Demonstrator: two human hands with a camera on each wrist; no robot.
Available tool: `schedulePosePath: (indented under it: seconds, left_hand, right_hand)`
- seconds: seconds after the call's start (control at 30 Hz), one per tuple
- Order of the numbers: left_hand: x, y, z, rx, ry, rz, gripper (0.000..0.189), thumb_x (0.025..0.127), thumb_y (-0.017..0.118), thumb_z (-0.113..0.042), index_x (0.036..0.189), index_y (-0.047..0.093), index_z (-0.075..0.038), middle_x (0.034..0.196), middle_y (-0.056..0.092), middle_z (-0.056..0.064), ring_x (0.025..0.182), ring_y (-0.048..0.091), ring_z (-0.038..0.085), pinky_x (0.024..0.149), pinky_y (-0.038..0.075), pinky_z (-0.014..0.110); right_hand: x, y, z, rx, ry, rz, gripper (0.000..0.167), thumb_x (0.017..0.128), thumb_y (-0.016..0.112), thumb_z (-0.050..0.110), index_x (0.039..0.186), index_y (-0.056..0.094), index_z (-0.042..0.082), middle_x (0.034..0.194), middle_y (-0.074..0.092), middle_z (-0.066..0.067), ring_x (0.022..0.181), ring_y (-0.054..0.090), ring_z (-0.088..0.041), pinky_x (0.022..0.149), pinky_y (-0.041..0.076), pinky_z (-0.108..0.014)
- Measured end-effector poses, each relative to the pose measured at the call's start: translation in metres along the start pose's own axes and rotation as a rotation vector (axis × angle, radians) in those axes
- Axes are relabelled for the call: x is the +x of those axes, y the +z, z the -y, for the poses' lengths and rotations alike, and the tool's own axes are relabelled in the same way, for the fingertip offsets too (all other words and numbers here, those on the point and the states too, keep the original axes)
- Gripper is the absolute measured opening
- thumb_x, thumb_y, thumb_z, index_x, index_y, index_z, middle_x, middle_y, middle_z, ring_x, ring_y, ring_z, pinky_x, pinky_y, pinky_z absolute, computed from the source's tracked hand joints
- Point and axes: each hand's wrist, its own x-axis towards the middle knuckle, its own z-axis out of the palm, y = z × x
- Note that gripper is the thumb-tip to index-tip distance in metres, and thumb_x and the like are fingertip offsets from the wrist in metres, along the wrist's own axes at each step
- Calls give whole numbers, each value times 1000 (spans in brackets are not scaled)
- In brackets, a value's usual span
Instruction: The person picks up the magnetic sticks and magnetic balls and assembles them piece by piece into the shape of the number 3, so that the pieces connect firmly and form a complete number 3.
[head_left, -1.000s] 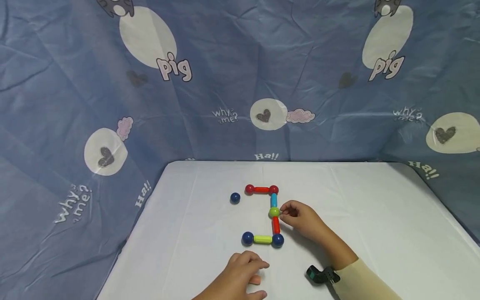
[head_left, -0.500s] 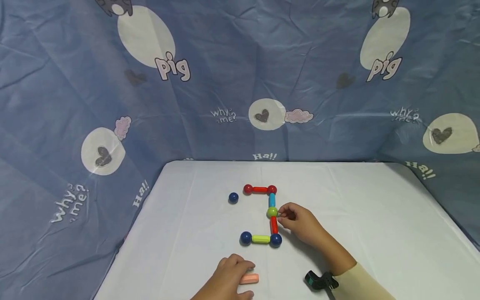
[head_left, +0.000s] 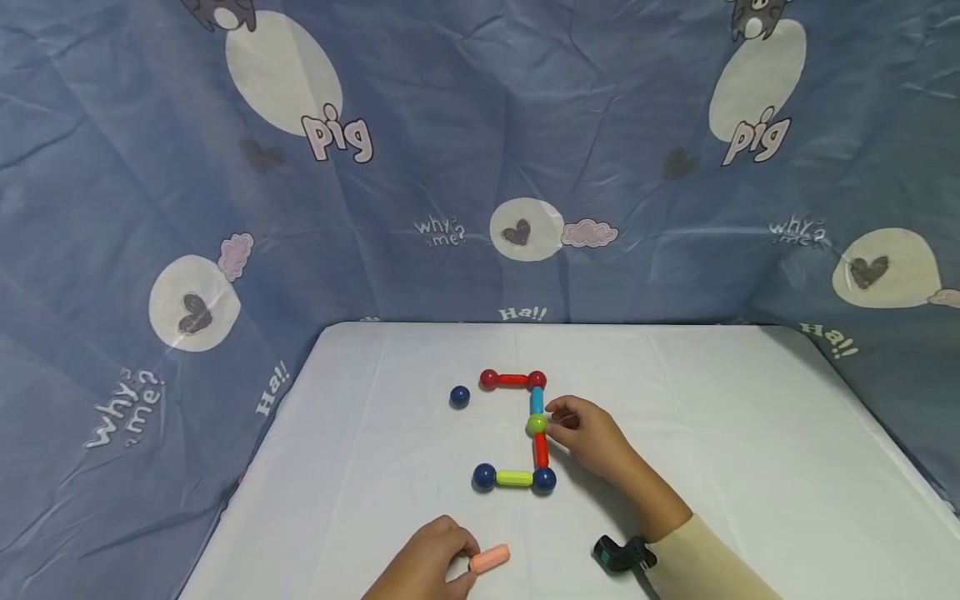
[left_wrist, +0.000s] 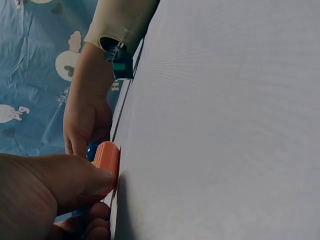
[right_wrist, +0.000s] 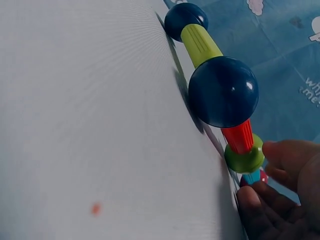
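In the head view my left hand (head_left: 431, 557) pinches the left end of an orange ribbed rod (head_left: 491, 558) between thumb and fingers, low over the white table. The left wrist view shows the thumb against this rod. My right hand (head_left: 592, 433) is beside the green ball (head_left: 537, 424), thumb tip right at its edge and fingers apart from the thumb. That ball joins a blue rod (head_left: 537, 401) and a red rod (head_left: 541, 450). A yellow-green rod (head_left: 514, 478) runs between two dark blue balls (head_left: 544, 480) at the near end. Another red rod (head_left: 513, 381) links two red balls (head_left: 537, 380) at the far end.
A loose dark blue ball (head_left: 460, 397) lies left of the chain. A black wrist device (head_left: 622, 553) is at the right sleeve (head_left: 705, 558). Behind the white table (head_left: 750, 433) hangs a blue printed curtain (head_left: 645, 275).
My left hand has shifted left, now pinching the orange rod by its end; more of the rod shows, tilted. My right hand stays by the green ball, thumb and fingers slightly further apart.
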Motion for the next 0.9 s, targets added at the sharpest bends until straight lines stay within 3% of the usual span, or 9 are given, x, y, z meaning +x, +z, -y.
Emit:
schedulePosePath:
  seconds: [0.2, 0.43, 0.53, 0.67, 0.9]
  left_hand:
    - [-1, 1, 1, -112, -70, -18, 9, 88, 82, -17, 95, 77, -15, 79, 53, -13, 70, 46, 0, 62, 44, 22]
    - [-2, -1, 5, -172, -51, -57, 9, 88, 79, -10, 96, 79, -14, 79, 59, -14, 70, 52, -2, 63, 48, 20]
    - [-2, -5, 6, -213, -74, -63, 9, 88, 80, -12, 96, 80, -16, 78, 60, -14, 70, 53, -2, 63, 48, 20]
    - [-3, -11, 6, -233, -61, -124, 10, 88, 82, -13, 96, 80, -17, 79, 62, -13, 71, 55, -2, 63, 50, 20]
    - [5, -30, 5, -263, -94, -217, 12, 87, 82, -9, 96, 80, -17, 83, 66, -9, 72, 59, 2, 64, 54, 20]
  right_hand:
    - [2, 3, 3, -1, 9, 4, 22, 92, 81, 18, 113, 73, 19, 106, 72, 6, 103, 70, -15, 92, 59, -39]
    - [4, 5, 6, -7, 30, 11, 20, 92, 80, 15, 110, 73, 20, 105, 72, 6, 103, 70, -16, 91, 60, -38]
    - [4, 6, 7, -17, 40, 13, 21, 92, 80, 15, 111, 73, 20, 106, 73, 6, 104, 70, -15, 93, 60, -39]
    - [3, 7, 6, -10, 53, 17, 21, 92, 80, 15, 111, 74, 20, 105, 73, 7, 103, 70, -15, 94, 59, -40]
    - [5, 8, 2, 8, 40, 17, 22, 92, 80, 13, 111, 74, 21, 104, 74, 7, 101, 70, -14, 93, 59, -40]
